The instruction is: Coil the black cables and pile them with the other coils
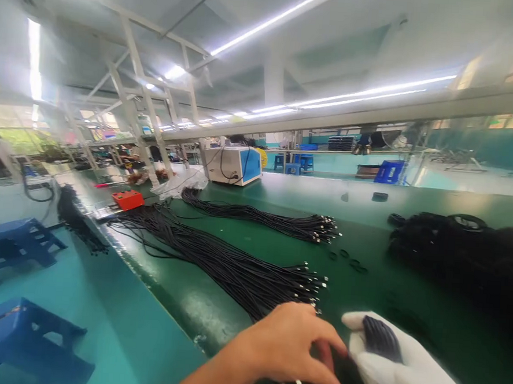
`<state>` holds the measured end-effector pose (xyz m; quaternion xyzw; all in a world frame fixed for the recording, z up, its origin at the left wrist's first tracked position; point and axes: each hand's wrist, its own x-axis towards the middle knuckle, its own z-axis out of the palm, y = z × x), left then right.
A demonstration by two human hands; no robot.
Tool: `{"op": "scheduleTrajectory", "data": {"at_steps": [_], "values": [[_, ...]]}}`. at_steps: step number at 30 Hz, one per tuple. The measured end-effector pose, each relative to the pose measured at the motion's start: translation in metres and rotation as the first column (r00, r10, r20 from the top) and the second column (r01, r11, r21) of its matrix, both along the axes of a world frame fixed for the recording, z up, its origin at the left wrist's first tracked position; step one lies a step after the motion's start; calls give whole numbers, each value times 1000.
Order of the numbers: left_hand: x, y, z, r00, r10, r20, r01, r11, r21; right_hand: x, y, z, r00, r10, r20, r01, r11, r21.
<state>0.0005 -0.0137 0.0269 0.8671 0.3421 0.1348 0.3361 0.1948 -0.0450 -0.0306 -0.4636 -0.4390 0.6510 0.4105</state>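
Observation:
My bare left hand (pixel 288 347) is at the bottom centre, its fingers curled down and pinched on black cables whose metal tips show just below it. My right hand (pixel 406 372), in a white glove, is wrapped round a short bundle of black cables (pixel 380 338) right beside the left hand. Both hands are over the near edge of a green table (pixel 363 291). A long bundle of black cables with metal ends (pixel 234 266) lies just beyond my left hand.
A second cable bundle (pixel 272 219) lies farther back, and a dark heap of cables (pixel 465 251) sits at the right. Small black rings (pixel 348 258) lie between them. A red box (pixel 127 199) and a white-and-blue machine (pixel 234 164) stand at the far end. Blue stools (pixel 14 246) stand on the floor to the left.

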Motion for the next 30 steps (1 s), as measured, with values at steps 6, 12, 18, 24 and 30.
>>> {"op": "scheduleTrajectory", "data": {"at_steps": [6,12,18,24,30], "values": [[8,14,-3,990,94,105,-75,983,-170,-8,9,14,972,230,50,-228,973,-43],[25,8,-4,998,20,-66,-26,996,-80,-12,13,-18,955,82,286,-95,995,32],[27,29,0,949,-30,-313,26,1000,-15,-17,13,-12,921,-71,383,-3,982,190],[22,47,-11,985,-65,-162,17,959,-283,-11,7,16,902,-142,408,-48,905,422],[19,26,-11,992,85,94,-23,850,-527,11,2,10,805,334,-491,-201,931,305]]}}
